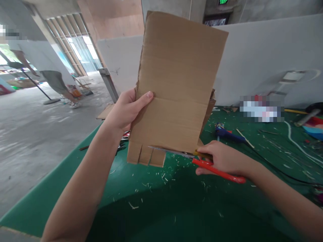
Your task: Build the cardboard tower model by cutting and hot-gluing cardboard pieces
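My left hand [131, 107] grips the left edge of a brown cardboard sheet [179, 74], thumb on its near face and fingers hidden behind. The sheet is held up above the green table [151, 208]. Around the red handle of a pair of scissors [214, 170] my right hand [214, 154] is closed. The scissors' blades lie along the sheet's lower edge and point left. Below the blades hangs a flap [146, 156] of cardboard with slits in it.
A blue glue gun [230, 135] with a black cord lies on the table's right, near a thin wooden stick [245, 138]. Scraps are scattered about. A white partition [267, 60] stands behind. On the left, a person [54, 79] is on the concrete floor near a long-handled dustpan [51, 101].
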A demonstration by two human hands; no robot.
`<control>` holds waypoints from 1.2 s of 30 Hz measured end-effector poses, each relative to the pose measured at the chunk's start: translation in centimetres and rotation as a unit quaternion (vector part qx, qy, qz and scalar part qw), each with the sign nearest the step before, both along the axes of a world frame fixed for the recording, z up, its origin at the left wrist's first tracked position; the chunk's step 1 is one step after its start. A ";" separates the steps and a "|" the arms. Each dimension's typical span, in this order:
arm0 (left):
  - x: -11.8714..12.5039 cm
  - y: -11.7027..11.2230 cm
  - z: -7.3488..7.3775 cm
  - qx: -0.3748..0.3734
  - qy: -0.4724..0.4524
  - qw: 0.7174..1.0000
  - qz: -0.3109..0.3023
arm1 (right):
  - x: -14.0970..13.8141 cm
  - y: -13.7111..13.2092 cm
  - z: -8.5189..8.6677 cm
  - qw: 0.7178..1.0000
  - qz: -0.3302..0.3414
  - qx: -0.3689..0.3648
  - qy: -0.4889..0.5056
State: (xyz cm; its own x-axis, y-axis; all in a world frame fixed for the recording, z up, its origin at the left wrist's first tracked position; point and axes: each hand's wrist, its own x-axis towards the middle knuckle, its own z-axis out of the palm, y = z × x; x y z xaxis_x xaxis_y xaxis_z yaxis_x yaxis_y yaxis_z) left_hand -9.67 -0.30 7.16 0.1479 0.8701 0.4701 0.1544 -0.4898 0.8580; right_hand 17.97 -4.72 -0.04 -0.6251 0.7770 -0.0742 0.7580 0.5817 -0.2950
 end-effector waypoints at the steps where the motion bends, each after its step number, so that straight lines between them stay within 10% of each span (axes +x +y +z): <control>1: 0.0 0.0 0.0 0.003 0.002 1.000 0.003 | 0.0 0.0 -0.1 1.000 0.001 0.001 -0.002; 36: 1.2 -1.2 0.1 0.022 -0.021 0.999 0.014 | -0.6 -0.8 0.0 1.000 -0.025 -0.002 0.015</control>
